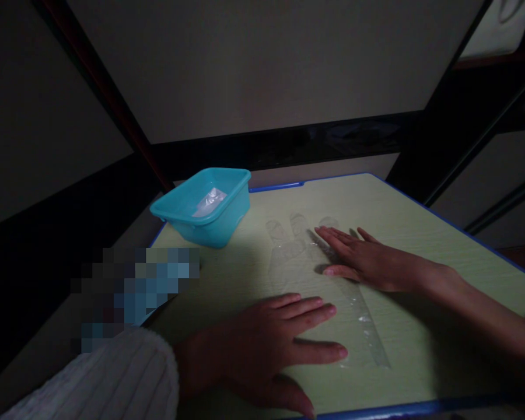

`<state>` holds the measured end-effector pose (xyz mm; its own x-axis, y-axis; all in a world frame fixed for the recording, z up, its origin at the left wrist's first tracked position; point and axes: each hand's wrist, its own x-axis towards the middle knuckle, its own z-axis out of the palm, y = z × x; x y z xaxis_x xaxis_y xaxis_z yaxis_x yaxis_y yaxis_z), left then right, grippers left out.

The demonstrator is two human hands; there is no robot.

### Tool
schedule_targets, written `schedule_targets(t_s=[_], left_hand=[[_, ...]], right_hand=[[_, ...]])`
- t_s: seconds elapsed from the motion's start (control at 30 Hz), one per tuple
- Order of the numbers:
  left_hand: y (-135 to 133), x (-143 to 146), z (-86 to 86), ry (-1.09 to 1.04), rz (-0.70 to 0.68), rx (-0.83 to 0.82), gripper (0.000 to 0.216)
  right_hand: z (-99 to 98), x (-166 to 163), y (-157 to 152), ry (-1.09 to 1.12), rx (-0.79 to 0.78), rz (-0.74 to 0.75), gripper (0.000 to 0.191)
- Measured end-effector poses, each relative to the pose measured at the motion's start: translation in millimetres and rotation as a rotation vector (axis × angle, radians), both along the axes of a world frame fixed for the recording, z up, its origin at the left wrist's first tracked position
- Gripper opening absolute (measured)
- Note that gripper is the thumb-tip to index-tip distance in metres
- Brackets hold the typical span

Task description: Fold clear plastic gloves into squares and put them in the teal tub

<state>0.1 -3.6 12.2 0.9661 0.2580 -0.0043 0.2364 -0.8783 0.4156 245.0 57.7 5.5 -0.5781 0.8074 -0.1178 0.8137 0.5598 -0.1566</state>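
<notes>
A clear plastic disposable glove (289, 271) lies spread on the table, its finger ends pointing to the far side. My left hand (280, 344) rests over the near left part of it, palm down with the fingers spread. Over its right side lies my right hand (354, 256), also palm down, fingers stretched out and thumb apart. The right edge of the glove is creased and shiny. Parts of the glove are hidden under both hands.
A turquoise plastic basin (227, 221) stands at the table's far left corner with a white translucent packet (210, 201) inside. The pale table (402, 233) has a blue rim. Behind it rises a light panel (266, 70). A blurred-out patch (144, 291) covers something at left.
</notes>
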Motion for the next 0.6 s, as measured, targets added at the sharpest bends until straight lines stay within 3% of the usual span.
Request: schedule_targets(t_s=[0.6], left_hand=[[-7.3,-5.4,0.9,0.002,-0.016,-0.039,0.057]], right_hand=[[-0.4,6.5,7.4,0.074,0.046,0.027,0.082]])
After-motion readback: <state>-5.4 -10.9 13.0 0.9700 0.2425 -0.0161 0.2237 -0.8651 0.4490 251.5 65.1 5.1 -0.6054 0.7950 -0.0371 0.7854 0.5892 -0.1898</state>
